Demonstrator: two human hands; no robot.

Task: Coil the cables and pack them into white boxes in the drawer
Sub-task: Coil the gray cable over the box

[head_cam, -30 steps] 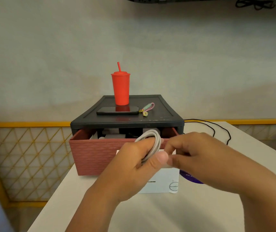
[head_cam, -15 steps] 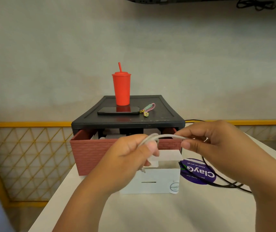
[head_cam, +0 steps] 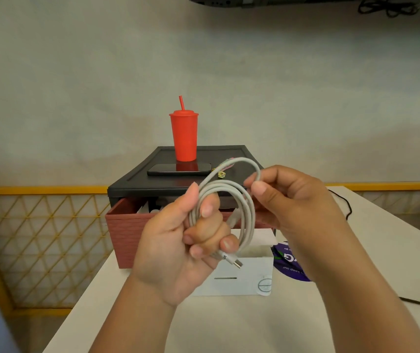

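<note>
The white USB cable (head_cam: 245, 212) is up in the air in front of the open drawer (head_cam: 124, 233), wound into a loose coil of several loops. The left hand (head_cam: 175, 250) grips the coil's left side. Its fingers (head_cam: 207, 208) are curled through the loops and its thumb stands up along the outside. One USB plug (head_cam: 237, 263) sticks out below that hand, pointing down and to the right. The right hand (head_cam: 290, 202) holds the outermost loop at the coil's upper right, pinching the strand narrowly between thumb and forefinger (head_cam: 258, 188).

A white box (head_cam: 247, 276) sits on the bench (head_cam: 229, 327) just in front of the drawer with its lid flap raised. The left hand and the coil cover its left part. Hands and cable also hide the middle and right of the drawer's brick-patterned reddish front and most of its inside. Only a few pale shapes show at its left rear, too hidden to name.

The drawer is pulled out of a black cabinet (head_cam: 137, 186). On the cabinet's top, above the drawer, stand a red tumbler with a straw (head_cam: 184, 136), a dark phone (head_cam: 178, 169) lying flat before it, and a small keyring strap (head_cam: 221, 174) partly behind the cable.

A purple printed disc (head_cam: 286, 263) lies on the bench off the drawer's right front corner, half under the right forearm. A thin black cord (head_cam: 345, 203) trails across the bench further right of the drawer. A yellow lattice railing (head_cam: 38, 238) runs left of the drawer, beyond the bench edge.
</note>
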